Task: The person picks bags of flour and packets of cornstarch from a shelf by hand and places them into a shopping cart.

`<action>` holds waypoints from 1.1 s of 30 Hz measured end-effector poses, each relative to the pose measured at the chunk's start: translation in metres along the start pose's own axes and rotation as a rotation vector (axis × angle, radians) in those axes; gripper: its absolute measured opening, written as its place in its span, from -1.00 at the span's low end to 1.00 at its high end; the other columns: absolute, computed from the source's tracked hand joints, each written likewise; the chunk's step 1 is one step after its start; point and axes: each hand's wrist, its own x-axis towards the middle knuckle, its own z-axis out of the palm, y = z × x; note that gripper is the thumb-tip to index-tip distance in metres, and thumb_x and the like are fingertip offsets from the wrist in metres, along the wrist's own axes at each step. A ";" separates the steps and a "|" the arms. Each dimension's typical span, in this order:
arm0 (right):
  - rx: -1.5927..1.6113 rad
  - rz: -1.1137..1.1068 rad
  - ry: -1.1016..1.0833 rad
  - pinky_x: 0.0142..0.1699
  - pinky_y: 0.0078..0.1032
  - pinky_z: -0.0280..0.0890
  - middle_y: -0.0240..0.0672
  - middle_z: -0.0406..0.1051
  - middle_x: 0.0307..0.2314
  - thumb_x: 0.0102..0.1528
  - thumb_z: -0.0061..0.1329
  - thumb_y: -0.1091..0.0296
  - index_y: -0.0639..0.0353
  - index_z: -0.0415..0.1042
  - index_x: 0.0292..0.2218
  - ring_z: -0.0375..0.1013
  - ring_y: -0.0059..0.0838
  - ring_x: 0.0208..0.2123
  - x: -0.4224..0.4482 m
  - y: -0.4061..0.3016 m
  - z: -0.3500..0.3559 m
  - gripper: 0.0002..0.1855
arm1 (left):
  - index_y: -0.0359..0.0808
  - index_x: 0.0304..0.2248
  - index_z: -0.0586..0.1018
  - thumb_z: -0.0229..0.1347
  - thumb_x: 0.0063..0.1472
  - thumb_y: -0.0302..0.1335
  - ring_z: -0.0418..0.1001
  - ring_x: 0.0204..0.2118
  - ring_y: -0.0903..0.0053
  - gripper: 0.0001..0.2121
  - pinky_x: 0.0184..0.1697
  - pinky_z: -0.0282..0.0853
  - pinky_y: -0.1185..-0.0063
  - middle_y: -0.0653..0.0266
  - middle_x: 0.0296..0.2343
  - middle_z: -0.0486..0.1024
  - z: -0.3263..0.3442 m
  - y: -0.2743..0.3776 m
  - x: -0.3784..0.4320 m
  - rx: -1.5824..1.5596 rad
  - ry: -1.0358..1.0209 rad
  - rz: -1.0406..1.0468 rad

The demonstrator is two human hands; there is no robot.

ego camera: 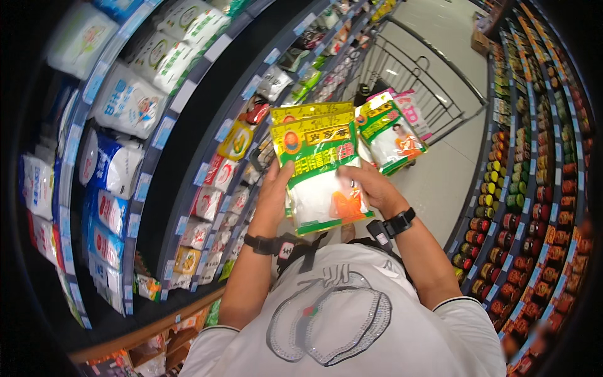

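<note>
Between my hands is a small stack of green and yellow plastic packets [313, 198] with white powder showing through clear windows. My left hand [272, 188] grips the stack's left edge, thumb on the front. My right hand [370, 181] holds its right side, with the thumb pressed on the front packet's printed picture. Just beyond my right hand, more packets of the same kind [393, 136] lie at the near end of a wire shopping cart [424, 85]. A pink and white packet [412, 110] shows behind them. Both wrists wear black straps with small devices.
Shelves of bagged goods [129, 101] line the left side, their edges carrying price tags. Rows of jars [513, 226] fill the shelves on the right. A tiled aisle floor [438, 184] runs between them, with a cardboard box [479, 42] at the far right.
</note>
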 end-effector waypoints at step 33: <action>0.062 -0.456 0.532 -0.26 -0.50 0.46 -0.39 0.44 -0.40 0.10 0.05 0.52 0.24 0.32 -0.09 0.46 -0.53 -0.41 0.007 -0.071 -0.199 -0.67 | -0.39 0.14 0.28 0.00 0.37 -0.21 0.53 -0.18 0.43 -0.50 -0.17 0.50 0.50 0.09 -0.13 0.47 -0.016 -0.027 -0.011 0.279 0.081 -0.272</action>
